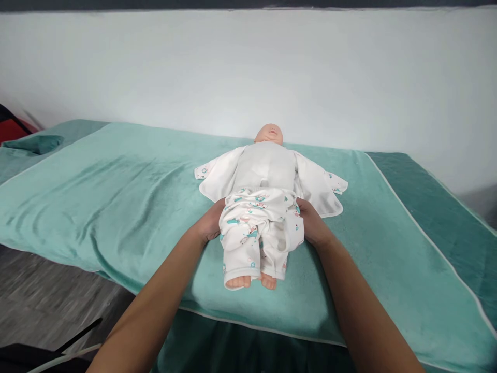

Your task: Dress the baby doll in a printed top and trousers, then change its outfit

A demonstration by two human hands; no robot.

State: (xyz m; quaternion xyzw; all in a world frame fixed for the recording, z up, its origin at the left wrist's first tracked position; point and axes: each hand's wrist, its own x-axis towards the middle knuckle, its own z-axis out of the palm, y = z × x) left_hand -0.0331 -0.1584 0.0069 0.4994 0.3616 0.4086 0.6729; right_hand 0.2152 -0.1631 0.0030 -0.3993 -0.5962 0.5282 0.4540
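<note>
A baby doll (267, 166) lies on its back in the middle of a teal towel (116, 197), head toward the wall. White patterned trousers (252, 228) cover its legs, and an open white jacket (318, 189) is spread out beneath its bare torso. My left hand (209, 224) grips the waistband of the trousers at the doll's left side in view. My right hand (312, 224) grips the waistband on the other side. Both hands have fingers curled into the fabric. The doll's bare feet (250, 281) stick out toward me.
The towel covers a padded table (446, 207) set against a white wall (248, 67). A folded dark green cloth (34, 143) lies at the far left corner. Grey floor (42, 305) shows at lower left, with dark objects at the bottom edge.
</note>
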